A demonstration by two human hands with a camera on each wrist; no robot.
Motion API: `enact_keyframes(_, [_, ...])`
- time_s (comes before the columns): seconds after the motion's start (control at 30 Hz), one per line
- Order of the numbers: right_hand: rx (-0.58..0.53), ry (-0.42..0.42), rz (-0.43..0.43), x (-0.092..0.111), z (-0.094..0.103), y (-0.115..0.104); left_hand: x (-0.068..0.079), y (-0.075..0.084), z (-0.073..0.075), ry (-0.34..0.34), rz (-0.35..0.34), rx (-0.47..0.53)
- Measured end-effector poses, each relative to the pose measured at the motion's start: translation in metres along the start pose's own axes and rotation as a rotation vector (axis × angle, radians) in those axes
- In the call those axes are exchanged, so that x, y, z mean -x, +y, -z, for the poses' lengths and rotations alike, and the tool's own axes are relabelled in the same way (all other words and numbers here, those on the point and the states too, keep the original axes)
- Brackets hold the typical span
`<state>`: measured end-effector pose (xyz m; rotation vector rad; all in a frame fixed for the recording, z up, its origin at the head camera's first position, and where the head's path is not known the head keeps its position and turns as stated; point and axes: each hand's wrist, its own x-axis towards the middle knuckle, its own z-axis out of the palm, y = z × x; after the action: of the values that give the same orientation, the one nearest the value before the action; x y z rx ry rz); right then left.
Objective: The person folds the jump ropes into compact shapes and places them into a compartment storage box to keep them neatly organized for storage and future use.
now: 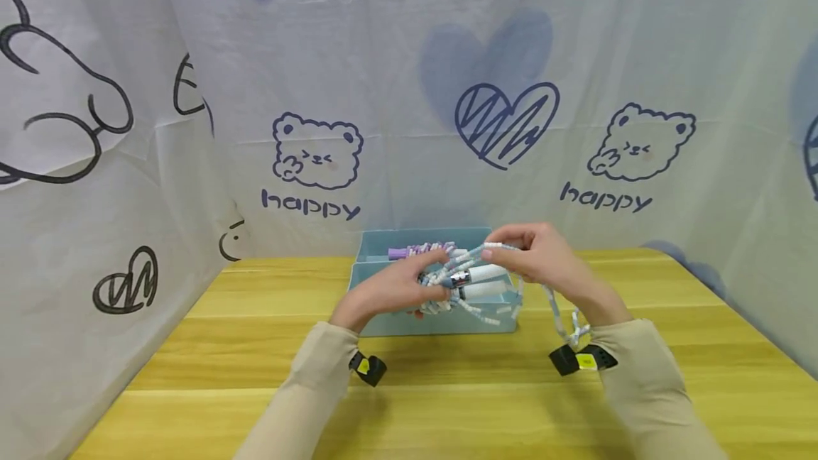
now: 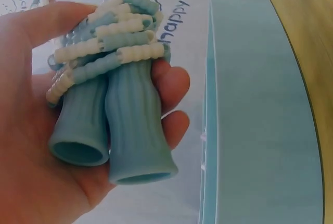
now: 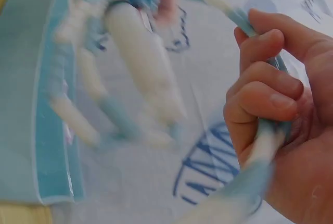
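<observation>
My left hand [image 1: 399, 286] grips the two handles of a blue-and-white beaded jump rope [image 2: 136, 125], with the handles side by side. Beaded cord is wound in several turns around them, and their flared, hollow blue ends face the left wrist camera. The white handle parts [image 1: 487, 273] point to the right. With curled fingers my right hand [image 1: 543, 261] holds a length of the beaded cord [image 3: 240, 18], to the right of the handles. From that hand a tail of cord [image 1: 554, 307] hangs beside the right wrist. Loose loops [image 3: 112, 114] dangle under the handles, blurred in the right wrist view.
Behind and below the hands, a light blue box [image 1: 441, 325] stands on the yellow wood-grain table [image 1: 460, 403]. Inside its back part lies a purple-and-white beaded jump rope [image 1: 397, 253]. A printed white cloth [image 1: 396, 91] hangs behind the table.
</observation>
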<state>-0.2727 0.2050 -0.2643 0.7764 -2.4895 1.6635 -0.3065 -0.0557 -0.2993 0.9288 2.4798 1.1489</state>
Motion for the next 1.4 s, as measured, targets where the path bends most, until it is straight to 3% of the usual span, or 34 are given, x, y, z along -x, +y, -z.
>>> enact_keyframes(0.23, [0.067,0.098,-0.015,0.01,0.04,0.008,-0.001,-0.006,0.002,-0.032,-0.006,-0.027])
enact_keyframes(0.37, [0.275,0.192,-0.065,0.011,0.054,0.02,0.0,-0.008,0.004,-0.049,-0.033,0.009])
enact_keyframes(0.47, [0.471,0.23,-0.131,0.009,0.056,0.028,0.0,-0.008,0.004,-0.074,-0.07,0.045])
enact_keyframes(0.57, [0.589,0.235,-0.166,0.007,0.056,0.033,0.001,-0.008,0.005,-0.112,-0.132,0.088])
enact_keyframes(0.7, [0.662,0.222,-0.172,0.004,0.052,0.035,0.002,-0.007,0.006,-0.154,-0.183,0.127])
enact_keyframes(0.93, [0.689,0.204,-0.216,0.003,0.047,0.039,0.003,-0.007,0.008,-0.174,-0.143,0.159])
enact_keyframes(1.17, [0.7,0.031,-0.203,0.003,0.045,0.043,0.003,-0.007,0.01,-0.033,-0.097,0.105])
enact_keyframes(1.4, [0.564,-0.203,-0.116,-0.002,0.029,0.047,0.002,-0.007,0.014,0.131,-0.045,0.078])
